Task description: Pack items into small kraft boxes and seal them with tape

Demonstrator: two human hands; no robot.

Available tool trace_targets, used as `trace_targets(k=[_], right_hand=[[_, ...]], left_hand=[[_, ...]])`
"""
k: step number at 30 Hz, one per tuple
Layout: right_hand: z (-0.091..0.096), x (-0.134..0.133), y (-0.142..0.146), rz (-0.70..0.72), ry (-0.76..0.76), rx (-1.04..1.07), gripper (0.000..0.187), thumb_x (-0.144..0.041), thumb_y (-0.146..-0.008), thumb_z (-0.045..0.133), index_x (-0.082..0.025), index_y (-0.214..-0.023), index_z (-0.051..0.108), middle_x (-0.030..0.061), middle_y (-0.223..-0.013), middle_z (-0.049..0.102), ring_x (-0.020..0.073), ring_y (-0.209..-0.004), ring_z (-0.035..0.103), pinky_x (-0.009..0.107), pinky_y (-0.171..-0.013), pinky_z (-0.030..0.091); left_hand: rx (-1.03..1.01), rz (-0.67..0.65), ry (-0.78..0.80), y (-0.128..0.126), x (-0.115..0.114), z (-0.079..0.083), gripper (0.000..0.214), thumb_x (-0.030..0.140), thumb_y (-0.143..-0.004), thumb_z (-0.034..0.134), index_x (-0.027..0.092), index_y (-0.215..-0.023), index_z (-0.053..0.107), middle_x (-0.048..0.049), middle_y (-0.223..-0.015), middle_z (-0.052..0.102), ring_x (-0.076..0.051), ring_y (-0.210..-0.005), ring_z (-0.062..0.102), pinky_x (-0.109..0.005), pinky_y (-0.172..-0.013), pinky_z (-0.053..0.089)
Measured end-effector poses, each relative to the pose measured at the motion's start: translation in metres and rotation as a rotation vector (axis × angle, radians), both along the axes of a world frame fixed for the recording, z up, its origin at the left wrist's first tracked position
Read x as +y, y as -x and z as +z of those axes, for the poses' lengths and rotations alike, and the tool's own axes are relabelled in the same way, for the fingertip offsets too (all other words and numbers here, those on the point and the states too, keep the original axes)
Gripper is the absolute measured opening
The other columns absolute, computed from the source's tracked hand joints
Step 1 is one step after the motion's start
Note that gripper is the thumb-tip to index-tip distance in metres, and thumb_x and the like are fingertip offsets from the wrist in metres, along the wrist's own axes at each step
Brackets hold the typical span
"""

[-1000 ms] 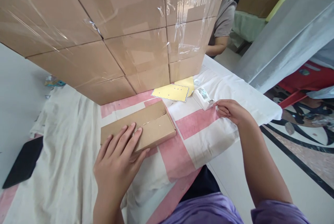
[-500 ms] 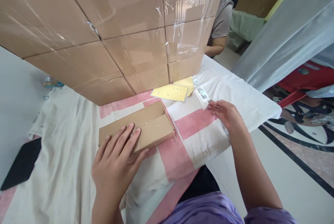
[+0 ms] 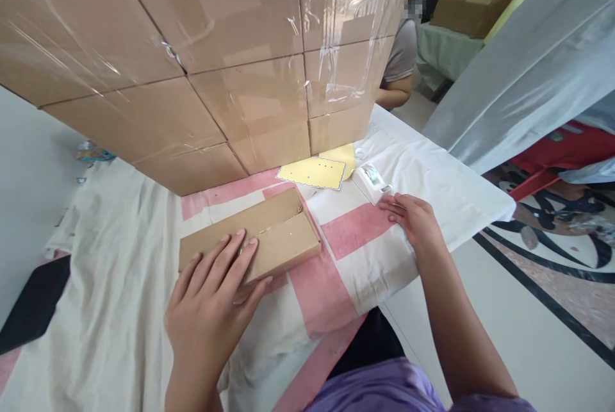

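Note:
A long, closed cardboard box (image 3: 283,236) lies on the cloth-covered table. My left hand (image 3: 211,296) rests on its left part, fingers spread over the top and the thumb along the near side. To the right stands a small white tape dispenser (image 3: 371,182) with a clear roll in it. Close to the dispenser's near end is my right hand (image 3: 412,214), its fingers drawn together in a pinch. Whatever lies between those fingertips is too small or too clear to make out.
A tall stack of taped cardboard boxes (image 3: 250,104) rises behind the box. Yellow paper sheets (image 3: 314,172) lie at its foot. Another person's arm (image 3: 398,88) shows beyond the stack. A grey curtain (image 3: 519,53) hangs at right, and a black flat object (image 3: 33,303) lies far left.
My right hand has moved slightly down and left, from the dispenser's end to just in front of it. My left hand and the box look almost unmoved.

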State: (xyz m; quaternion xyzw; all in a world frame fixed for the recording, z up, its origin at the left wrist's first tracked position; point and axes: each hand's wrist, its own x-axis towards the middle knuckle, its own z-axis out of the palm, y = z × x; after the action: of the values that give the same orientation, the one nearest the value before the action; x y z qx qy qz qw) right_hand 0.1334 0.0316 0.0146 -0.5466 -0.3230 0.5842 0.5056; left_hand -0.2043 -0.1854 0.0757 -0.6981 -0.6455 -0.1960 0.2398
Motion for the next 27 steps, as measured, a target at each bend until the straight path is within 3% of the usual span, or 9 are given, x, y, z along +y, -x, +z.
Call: trace_targets(k=[13,20,27], right_hand=[[-0.007,0.0,0.004,-0.045,-0.053,-0.069,0.019,-0.028,-0.068,0.079,-0.016,-0.061,0.067,0.0117,-0.091,0.078,0.0235,-0.086,0.078,0.018,-0.047,0.054],[-0.012,-0.003,0.006,-0.053,-0.191,-0.044,0.018,-0.03,-0.071,0.079,-0.016,-0.064,0.07,0.0103,-0.086,0.078,0.0209,-0.082,0.077,0.016,-0.047,0.05],[-0.012,-0.004,0.005,-0.046,-0.197,-0.008,0.017,-0.029,-0.07,0.079,-0.016,-0.064,0.071,0.0102,-0.087,0.078,0.0209,-0.08,0.077,0.017,-0.048,0.051]], left_hand=[[-0.005,0.002,-0.019,-0.001,0.001,0.001,0.069,0.036,-0.089,0.076,0.027,-0.152,0.05,-0.0045,-0.148,0.062,-0.032,-0.128,0.065,-0.047,-0.111,0.044],[-0.008,0.004,-0.012,-0.002,0.0,0.001,0.068,0.037,-0.089,0.075,0.027,-0.153,0.05,-0.0047,-0.148,0.061,-0.032,-0.129,0.065,-0.047,-0.112,0.044],[-0.003,0.005,-0.012,-0.002,0.001,0.0,0.066,0.037,-0.089,0.075,0.025,-0.15,0.053,-0.0049,-0.148,0.062,-0.031,-0.13,0.064,-0.047,-0.11,0.045]])
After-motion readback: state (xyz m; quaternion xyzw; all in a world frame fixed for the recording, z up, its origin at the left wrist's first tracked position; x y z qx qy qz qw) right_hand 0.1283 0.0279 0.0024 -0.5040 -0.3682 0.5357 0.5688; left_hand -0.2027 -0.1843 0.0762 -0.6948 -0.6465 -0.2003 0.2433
